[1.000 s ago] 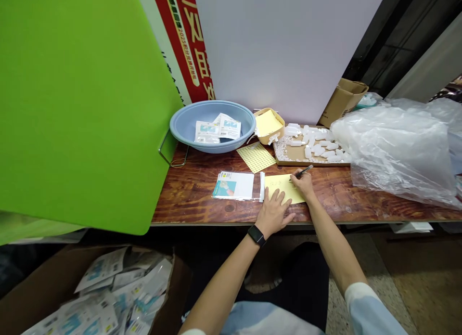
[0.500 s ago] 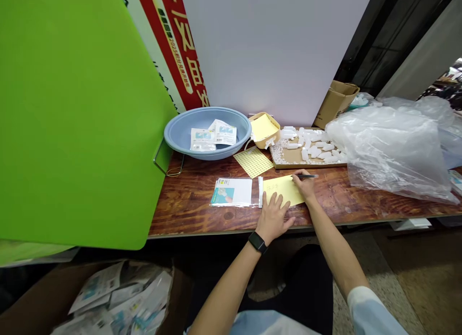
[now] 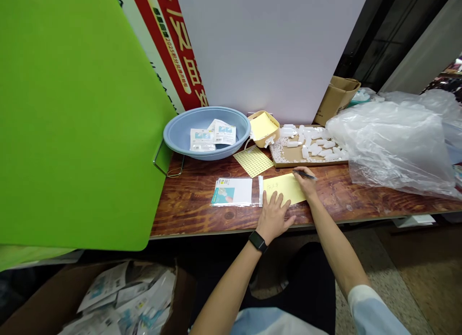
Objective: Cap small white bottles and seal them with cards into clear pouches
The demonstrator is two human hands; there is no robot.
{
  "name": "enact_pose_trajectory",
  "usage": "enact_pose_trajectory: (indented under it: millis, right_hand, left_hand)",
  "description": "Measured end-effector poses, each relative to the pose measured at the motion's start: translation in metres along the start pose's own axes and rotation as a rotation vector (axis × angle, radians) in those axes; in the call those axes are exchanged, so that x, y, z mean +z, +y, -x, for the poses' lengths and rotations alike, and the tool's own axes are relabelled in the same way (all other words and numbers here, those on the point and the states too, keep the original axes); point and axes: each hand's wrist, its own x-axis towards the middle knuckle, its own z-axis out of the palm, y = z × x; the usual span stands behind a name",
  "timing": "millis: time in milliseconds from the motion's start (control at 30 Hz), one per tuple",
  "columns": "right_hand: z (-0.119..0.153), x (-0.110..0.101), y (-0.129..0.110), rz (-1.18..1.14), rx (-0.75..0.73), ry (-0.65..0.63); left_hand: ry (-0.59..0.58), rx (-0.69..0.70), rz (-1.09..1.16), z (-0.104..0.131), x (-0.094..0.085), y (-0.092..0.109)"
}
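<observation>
A yellow sheet of paper (image 3: 291, 190) with faint handwriting lies on the wooden table. My left hand (image 3: 273, 214) rests flat on its lower edge, fingers spread. Closed round a dark pen (image 3: 305, 174), my right hand (image 3: 306, 184) sits at the sheet's upper right; the pen's tip is too small to tell whether it touches. Left of the sheet is a clear plastic bag (image 3: 255, 198) with a printed white and teal card (image 3: 234, 192) in it. The bag's white edge strip (image 3: 260, 190) lies beside the paper.
A blue basin (image 3: 171, 141) with several packets stands behind, beside a small box (image 3: 273, 135) of yellow paper and a dotted sticker sheet (image 3: 253, 161). A cardboard tray (image 3: 288, 154) holds small plastic bottles. Plastic bags (image 3: 393, 142) cover the right; an open carton (image 3: 184, 291) of packets stands lower left.
My right hand has shifted slightly up on the paper, and the pen now slants more. My left hand stays in place. The view has turned slightly.
</observation>
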Motion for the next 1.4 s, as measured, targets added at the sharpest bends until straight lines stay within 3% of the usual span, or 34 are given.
enact_pose_trajectory:
  millis: [300, 533, 933, 1400]
  right_hand:
    - [-0.0020, 0.0009, -0.0023, -0.040, 0.046, 0.018]
    - [-0.0033, 0.0064, 0.0008, -0.120, 0.162, 0.004]
    - [-0.0093, 0.0057, -0.0041, -0.215, 0.243, 0.081]
    - [-0.0053, 0.0042, -0.0064, -0.210, 0.245, -0.030]
  left_hand:
    - [-0.034, -0.010, 0.003, 0.0001, -0.0005, -0.0009]
    - [-0.039, -0.013, 0.002, -0.0012, -0.0008, -0.0015]
    - [-0.037, 0.005, -0.030, -0.0030, -0.0033, -0.0040]
    - [-0.043, -0.005, -0.033, -0.0034, -0.0021, -0.0011]
